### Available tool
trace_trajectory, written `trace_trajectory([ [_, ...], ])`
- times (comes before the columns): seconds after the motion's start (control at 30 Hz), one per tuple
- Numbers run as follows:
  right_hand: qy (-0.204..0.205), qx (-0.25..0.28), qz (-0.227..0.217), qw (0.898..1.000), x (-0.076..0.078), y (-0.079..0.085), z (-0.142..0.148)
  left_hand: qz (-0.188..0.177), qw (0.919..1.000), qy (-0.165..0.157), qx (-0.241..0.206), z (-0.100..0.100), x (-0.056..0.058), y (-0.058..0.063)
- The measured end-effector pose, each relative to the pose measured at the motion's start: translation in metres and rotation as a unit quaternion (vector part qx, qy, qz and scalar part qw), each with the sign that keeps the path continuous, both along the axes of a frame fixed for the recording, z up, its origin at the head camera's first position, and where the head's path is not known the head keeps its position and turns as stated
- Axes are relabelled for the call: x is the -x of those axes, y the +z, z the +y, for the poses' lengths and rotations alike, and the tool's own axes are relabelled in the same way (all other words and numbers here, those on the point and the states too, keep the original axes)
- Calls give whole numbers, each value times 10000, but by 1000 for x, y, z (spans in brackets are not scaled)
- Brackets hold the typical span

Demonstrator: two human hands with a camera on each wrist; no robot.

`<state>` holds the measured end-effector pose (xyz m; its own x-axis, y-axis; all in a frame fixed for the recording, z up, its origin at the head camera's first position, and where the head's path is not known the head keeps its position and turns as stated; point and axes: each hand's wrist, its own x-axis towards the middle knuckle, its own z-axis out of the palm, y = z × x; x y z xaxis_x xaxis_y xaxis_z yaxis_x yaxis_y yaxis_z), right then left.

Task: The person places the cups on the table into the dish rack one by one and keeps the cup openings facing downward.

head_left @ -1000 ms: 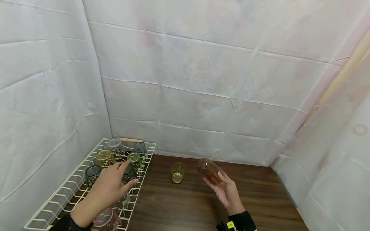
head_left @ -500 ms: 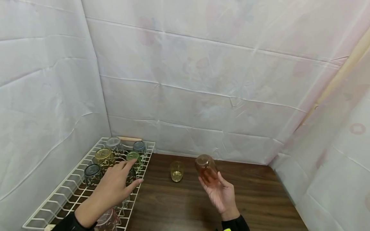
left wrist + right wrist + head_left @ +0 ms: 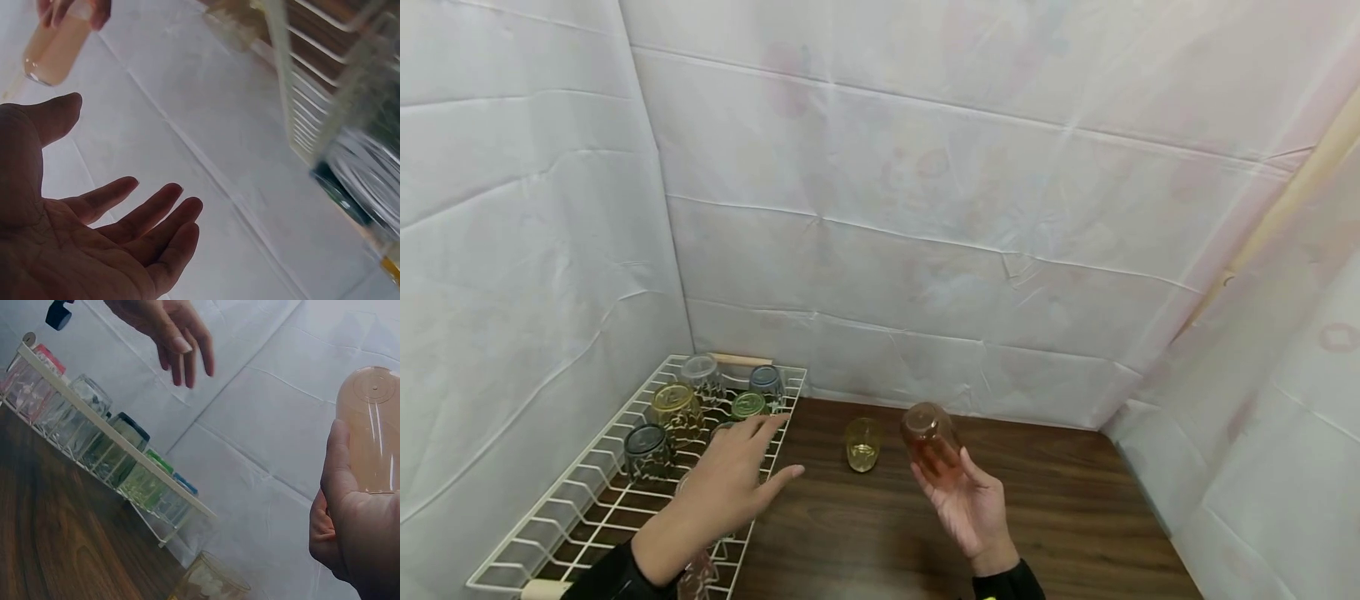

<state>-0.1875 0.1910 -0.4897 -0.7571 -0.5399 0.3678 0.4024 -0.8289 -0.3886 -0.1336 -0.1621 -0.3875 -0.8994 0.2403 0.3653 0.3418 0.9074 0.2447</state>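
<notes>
In the head view my right hand (image 3: pixel 972 504) grips an amber-pink glass (image 3: pixel 931 442) above the table, its base tilted up and away from me. The right wrist view shows the thumb and fingers around the lower part of that glass (image 3: pixel 375 434). My left hand (image 3: pixel 726 475) hovers over the right side of the white wire rack (image 3: pixel 587 533), fingers spread and holding nothing. Its palm (image 3: pixel 81 250) faces the left wrist camera. A yellow glass (image 3: pixel 862 446) stands on the table between my hands. My left hand hides some glasses on the rack.
Upside-down glasses sit on the rack: a clear one (image 3: pixel 702 375), a yellow one (image 3: pixel 676 408), a dark one (image 3: pixel 648 452), a green one (image 3: pixel 748 406), a blue one (image 3: pixel 766 381) and a pink one (image 3: pixel 696 575). White sheeting (image 3: pixel 880 208) walls in the brown table (image 3: pixel 850 533).
My left hand has shifted right over the rack, toward the table. The amber-pink glass in my right hand has turned more upright, base up, and moved slightly left.
</notes>
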Motion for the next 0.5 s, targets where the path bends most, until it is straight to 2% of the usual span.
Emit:
trace_trajectory([
  [0.23,102,-30,-58,9999,-11,5,-10,315,9975,-512,-378,36,6,3],
  [0.5,389,129,-82,9991,-25,10,-32,67,9895,-1187,-828,82,10,15],
])
